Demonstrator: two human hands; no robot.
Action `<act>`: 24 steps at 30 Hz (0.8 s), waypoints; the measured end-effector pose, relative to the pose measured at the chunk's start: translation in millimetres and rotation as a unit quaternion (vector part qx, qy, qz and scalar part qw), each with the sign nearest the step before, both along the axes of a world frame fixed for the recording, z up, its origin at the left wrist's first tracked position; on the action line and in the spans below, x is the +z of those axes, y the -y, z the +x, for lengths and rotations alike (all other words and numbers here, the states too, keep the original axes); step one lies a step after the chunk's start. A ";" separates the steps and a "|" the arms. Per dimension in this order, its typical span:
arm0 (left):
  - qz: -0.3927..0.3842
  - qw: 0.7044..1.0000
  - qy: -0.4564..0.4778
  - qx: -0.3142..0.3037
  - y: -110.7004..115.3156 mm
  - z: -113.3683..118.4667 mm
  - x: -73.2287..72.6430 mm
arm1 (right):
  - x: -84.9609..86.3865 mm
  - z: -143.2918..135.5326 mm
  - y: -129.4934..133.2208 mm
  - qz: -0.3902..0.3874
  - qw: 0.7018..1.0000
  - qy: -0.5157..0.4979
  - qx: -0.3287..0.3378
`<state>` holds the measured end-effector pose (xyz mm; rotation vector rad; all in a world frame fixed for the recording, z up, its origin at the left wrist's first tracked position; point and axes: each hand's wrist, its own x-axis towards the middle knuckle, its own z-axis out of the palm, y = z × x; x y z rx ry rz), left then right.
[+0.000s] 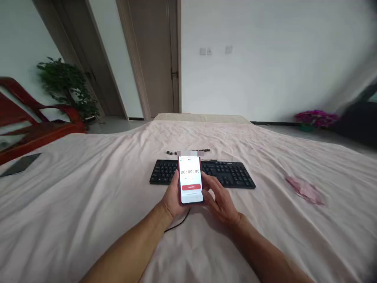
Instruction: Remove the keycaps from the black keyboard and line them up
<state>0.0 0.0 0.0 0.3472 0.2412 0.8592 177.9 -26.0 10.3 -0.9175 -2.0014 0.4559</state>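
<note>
A smartphone (191, 196) with a lit white screen stands tilted up in front of me, showing 00:00:00 and a red button. My left hand (173, 198) is closed round its left side and lower back. At the phone's right edge, my right hand (222, 202) grips with curled fingers, the thumb by the lower right corner. Behind the phone a black keyboard (229, 174) lies on the cloth, its middle partly hidden. Several small black keycaps (203, 150) lie in a row beyond it, some covered by the phone's top. A thin black cable (179, 224) runs below the hands.
A pale pink cloth (118, 220) with wrinkles covers the broad surface. A crumpled pink cloth (304, 190) lies at right, and a dark flat device (20, 164) at far left. Beyond are a red wooden chair (38, 118), a green plant (66, 80) and purple flowers (316, 117).
</note>
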 end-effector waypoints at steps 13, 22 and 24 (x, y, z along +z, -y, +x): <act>0.007 0.999 0.021 -0.030 -2.8 -3.0 -4.7 | -1.0 -0.7 -2.1 -0.001 1.000 -0.009 -0.010; 0.010 0.999 0.020 -0.032 -2.9 -3.1 -5.0 | -1.7 -0.6 -2.2 -0.002 1.000 -0.010 -0.010; 0.009 0.999 0.019 -0.030 -2.5 -2.9 -4.1 | -1.6 -0.5 -2.2 -0.003 1.000 -0.009 -0.010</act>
